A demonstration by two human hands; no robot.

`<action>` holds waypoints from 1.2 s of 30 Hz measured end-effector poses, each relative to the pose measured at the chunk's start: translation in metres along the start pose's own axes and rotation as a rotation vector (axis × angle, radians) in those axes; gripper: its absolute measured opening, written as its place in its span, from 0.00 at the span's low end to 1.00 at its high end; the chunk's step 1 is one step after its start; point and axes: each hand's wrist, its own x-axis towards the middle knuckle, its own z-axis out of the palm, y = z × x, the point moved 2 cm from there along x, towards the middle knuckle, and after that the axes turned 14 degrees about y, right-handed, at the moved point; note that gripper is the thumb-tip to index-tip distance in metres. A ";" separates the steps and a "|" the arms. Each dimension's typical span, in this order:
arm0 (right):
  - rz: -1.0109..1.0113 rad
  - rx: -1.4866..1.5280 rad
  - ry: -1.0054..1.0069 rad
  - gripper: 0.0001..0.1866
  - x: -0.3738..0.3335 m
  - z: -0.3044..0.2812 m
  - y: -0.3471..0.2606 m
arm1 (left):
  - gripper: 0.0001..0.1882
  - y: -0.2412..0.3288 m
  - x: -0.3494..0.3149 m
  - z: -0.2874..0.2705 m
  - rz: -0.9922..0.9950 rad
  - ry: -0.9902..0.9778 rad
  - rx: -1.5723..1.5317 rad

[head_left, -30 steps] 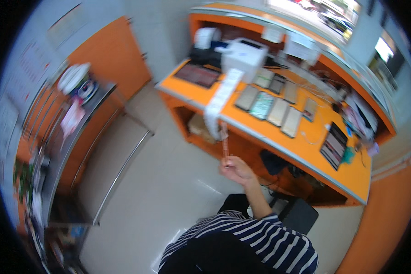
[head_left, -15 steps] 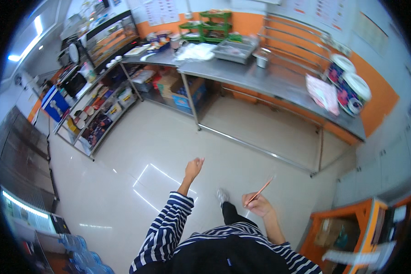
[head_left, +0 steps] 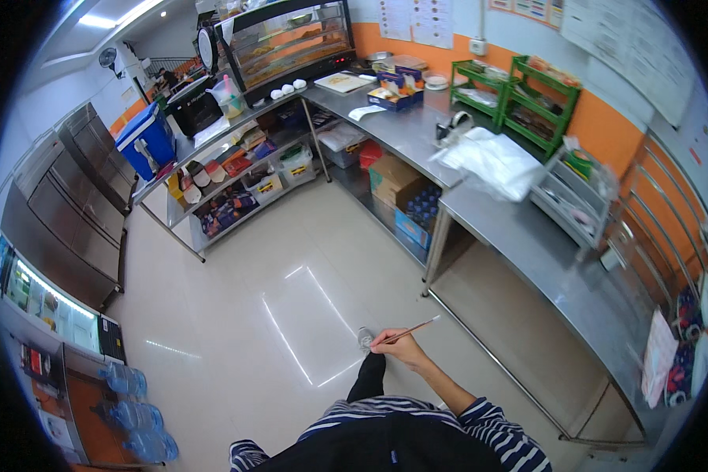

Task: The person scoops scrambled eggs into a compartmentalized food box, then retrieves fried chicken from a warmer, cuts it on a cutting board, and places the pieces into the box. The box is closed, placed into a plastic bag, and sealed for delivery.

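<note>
The right hand [head_left: 401, 346] is closed in a pinch around 1 thin, straight stick [head_left: 414, 328], pale reddish-brown, smooth and even in width, much like a chopstick or skewer; what it is made of is too small to tell. The stick sits low in the view, just right of centre, held out over the pale glossy floor [head_left: 291, 315] at about 5 o'clock from the bright ceiling reflection on the tiles. Its long axis runs roughly from 8 o'clock to 2 o'clock: the gripped end lies under the fingertips near the shoe [head_left: 365, 337], and the free end points up and to the right, toward the leg of the steel counter [head_left: 527, 252]. The tip stays well apart from that leg. The left hand is not in view, only striped sleeves at the lower edge. Open floor spreads wide to 9, 10 and 11 o'clock, bounded by steel refrigerators [head_left: 78, 204] at 9 o'clock, a stocked shelf rack [head_left: 244, 181] with a blue cooler [head_left: 145, 138] at 11 o'clock, and the long counter edge running from 12 o'clock down to 4 o'clock, with a crumpled white plastic bag [head_left: 491, 161] on it.
</note>
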 end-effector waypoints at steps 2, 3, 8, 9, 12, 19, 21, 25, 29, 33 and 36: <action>0.018 0.038 0.107 0.04 0.064 0.012 -0.007 | 0.33 0.045 0.036 -0.011 -0.024 -0.033 -0.085; 0.022 0.032 0.154 0.05 0.097 0.016 -0.013 | 0.32 0.075 0.056 -0.019 0.000 -0.049 -0.108; -0.134 0.028 0.383 0.06 0.254 0.013 -0.060 | 0.29 0.315 0.174 -0.117 0.479 0.026 -0.228; -0.166 0.020 0.437 0.06 0.280 0.005 -0.070 | 0.28 0.382 0.193 -0.152 0.673 0.106 -0.259; -0.352 -0.169 0.661 0.05 0.363 -0.032 -0.100 | 0.26 0.599 0.222 -0.284 0.962 0.317 -0.409; -0.567 -0.037 1.117 0.08 0.579 -0.103 -0.153 | 0.13 0.909 0.130 -0.547 1.601 0.519 -0.855; -0.627 -0.008 1.165 0.08 0.642 -0.108 -0.178 | 0.14 0.937 0.111 -0.585 1.809 0.646 -0.698; -0.550 0.201 1.212 0.10 0.750 -0.106 -0.223 | 0.19 0.996 0.112 -0.634 2.022 0.668 -0.396; -0.412 0.017 1.281 0.16 0.817 -0.098 -0.247 | 0.21 1.042 0.137 -0.654 2.225 0.616 -0.090; -0.360 -0.341 1.169 0.16 0.848 -0.091 -0.239 | 0.21 1.056 0.160 -0.658 2.479 0.391 -0.099; -0.551 -0.705 1.386 0.15 0.854 -0.089 -0.227 | 0.19 1.065 0.170 -0.658 2.567 0.165 -0.150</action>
